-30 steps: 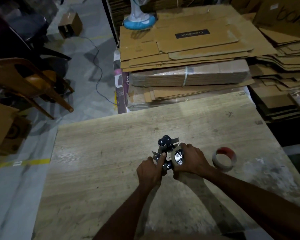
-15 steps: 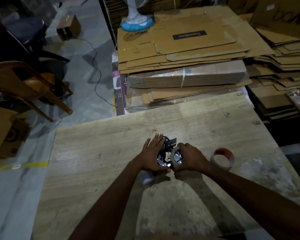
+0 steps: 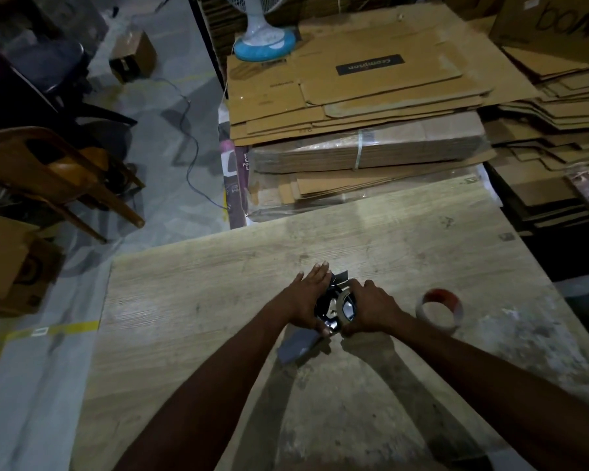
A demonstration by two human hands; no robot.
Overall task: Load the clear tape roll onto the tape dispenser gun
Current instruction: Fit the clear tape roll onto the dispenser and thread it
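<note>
Head-worn camera view looking down at a pale wooden table (image 3: 218, 300) in a dim storeroom. Near the middle of the table, two bare hands hold the tape dispenser gun (image 3: 323, 306) just above the surface; its grey handle (image 3: 298, 345) sticks out below the left wrist, toward the person. The left hand (image 3: 308, 299) lies flat against the gun's left side, fingers straight and together and pointing away, with the thumb tucked at the lower edge. The right hand (image 3: 371, 309) is curled around the clear tape roll (image 3: 339, 300), which sits against the gun's right side over the shiny hub; whether it is fully seated cannot be told. A second ago the left hand was bunched, with one finger pointing onto the gun; half a second ago it had already flattened, and it looks the same now. The right hand's grasp on the roll has not changed. A second tape roll (image 3: 439, 311), reddish inside, rests on the table to the right, apart from the hands and in the same spot as before. Beyond the table are stacked flat cardboard (image 3: 354, 96), a blue fan base (image 3: 264, 45) and, at left, a wooden chair (image 3: 58, 171).
</note>
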